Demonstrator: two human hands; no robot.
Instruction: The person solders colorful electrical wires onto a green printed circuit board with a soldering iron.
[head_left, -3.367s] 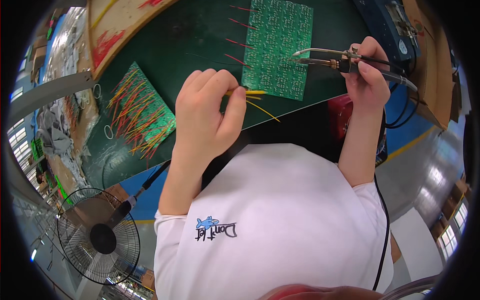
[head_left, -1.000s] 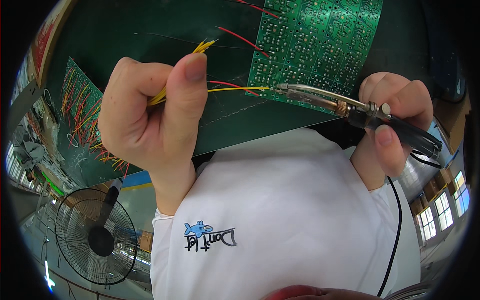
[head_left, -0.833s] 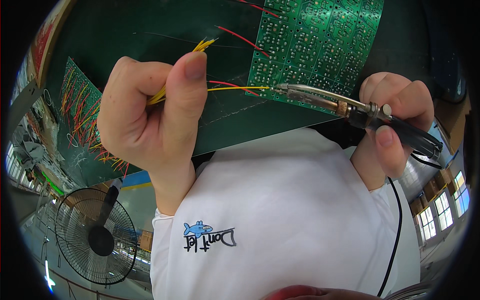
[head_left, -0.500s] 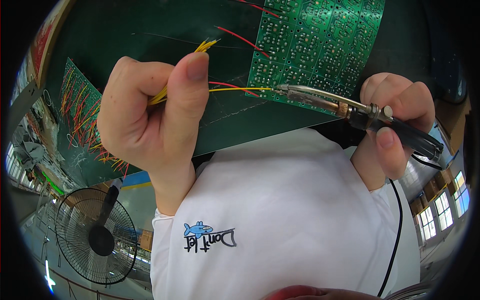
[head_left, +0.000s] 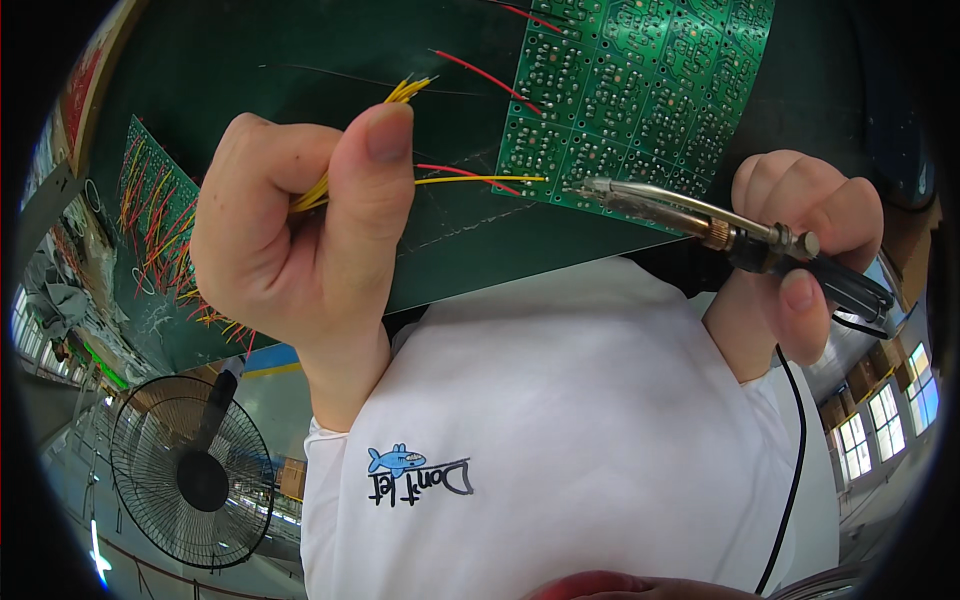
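My left hand (head_left: 300,220) is closed around a bundle of yellow wires (head_left: 408,90), whose bare ends poke out above the thumb. One yellow wire (head_left: 470,180) runs from this hand to the near left corner of a green circuit board panel (head_left: 625,110). My right hand (head_left: 805,230) grips a soldering iron (head_left: 740,240) with a thin metal tube along its top. The iron's tip is over the board, a little right of the yellow wire's end and apart from it. Red wires (head_left: 480,75) stick out from the panel's left edge.
At the left of the dark green table (head_left: 440,260) lies another board (head_left: 160,210) with many red and yellow wires. The iron's black cable (head_left: 795,450) hangs down at the right. A standing fan (head_left: 195,475) is at the lower left, beyond the table edge.
The soldering iron has moved right in my right hand, its tip drawing away from the yellow wire's end. My left hand has shifted very slightly left.
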